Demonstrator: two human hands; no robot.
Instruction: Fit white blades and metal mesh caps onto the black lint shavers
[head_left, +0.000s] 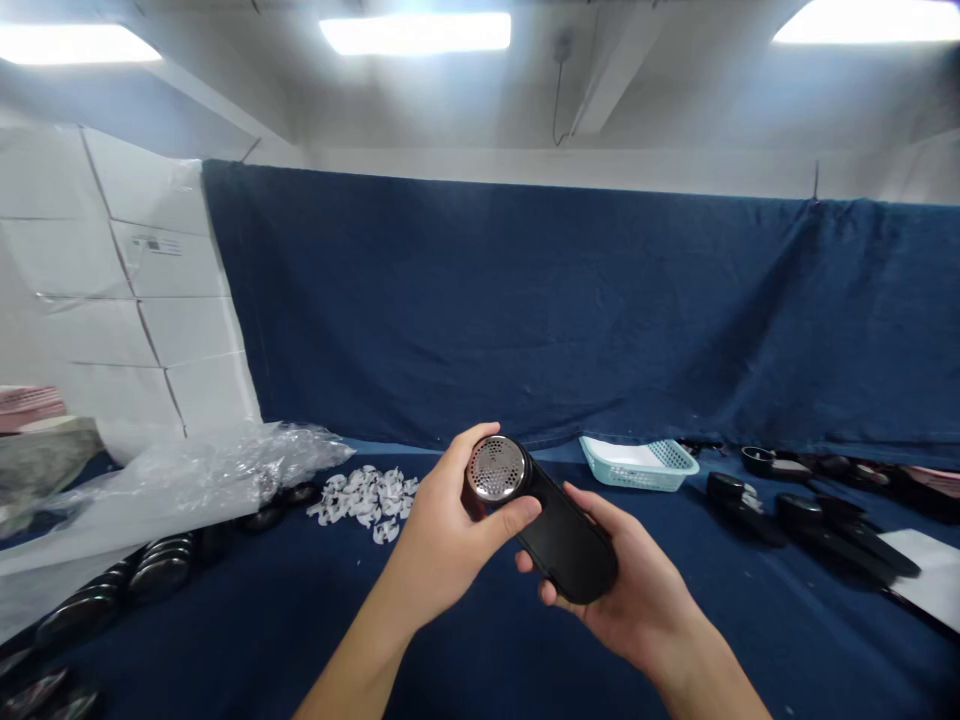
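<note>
A black fabric shaver with a round, perforated metal head is held between both hands above the dark blue table. My left hand is closed around the head end, its thumb lying on the body just below the metal disc. Around the lower end of the handle, my right hand is closed, with fingertips showing at the near edge. The shaver tilts, head up to the left and handle down to the right. Its underside is hidden.
Small white-grey parts lie piled left of my hands, beside clear plastic wrap and stacked black shiny parts. A light-blue basket stands at the back. Several black shaver bodies lie right. Blue cloth hangs behind.
</note>
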